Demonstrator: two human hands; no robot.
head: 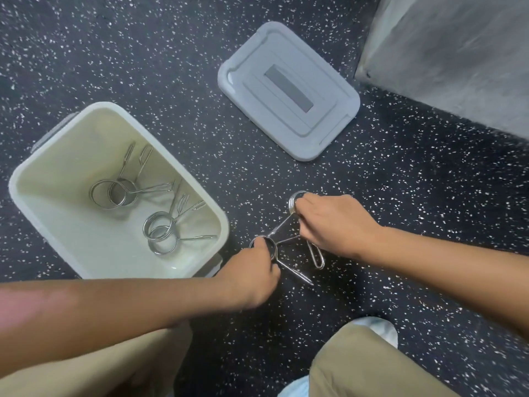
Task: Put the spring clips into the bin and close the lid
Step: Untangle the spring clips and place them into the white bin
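An open white bin (28, 173) stands on the speckled floor at the left, with several metal spring clips (120, 193) lying inside. Its grey lid (289, 90) lies flat on the floor, apart from the bin, up and to the right. Just right of the bin, my left hand (252, 276) is closed on the coil of one spring clip (292, 270). My right hand (329, 222) grips the coil of a second spring clip (315, 256). The handles of these two clips cross each other between my hands, low over the floor.
A grey concrete wall or block (458, 53) rises at the upper right. My knees in tan trousers (372, 368) and a pale shoe (380, 328) fill the bottom of the view. Dark speckled floor (171, 67) surrounds the bin and lid.
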